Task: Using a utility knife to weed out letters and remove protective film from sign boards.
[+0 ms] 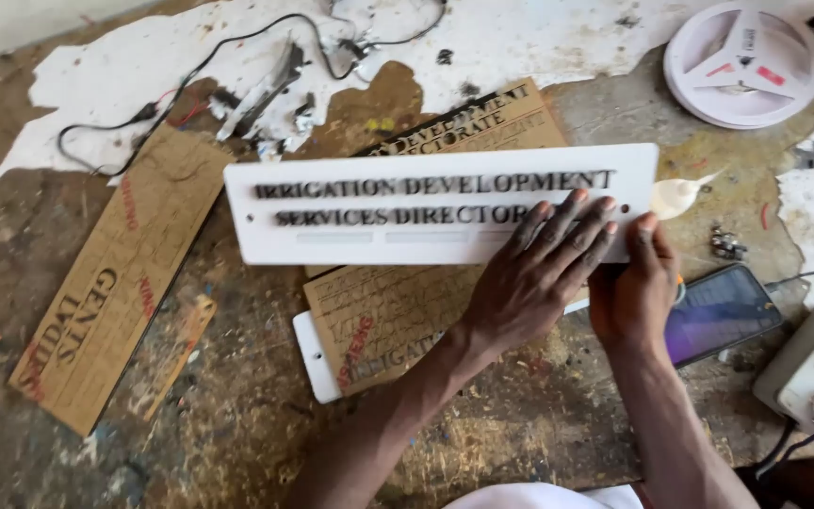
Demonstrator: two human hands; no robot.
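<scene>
While the white sign (426,203) lies with its long axis left to right, both hands sit at its right end — the left hand (539,273) pressing flat with fingers spread on its face, the right hand (635,287) pinching its lower right corner above the cardboard (379,316).

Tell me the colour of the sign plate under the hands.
White sign plate, with raised black lettering; the head view shows it.

Under our left hand (531,283) we see a smooth, matt white plastic sign plate (350,240); below it brown paper-masked panels (383,316); the table (237,424) is rough, scarred wood.
</scene>
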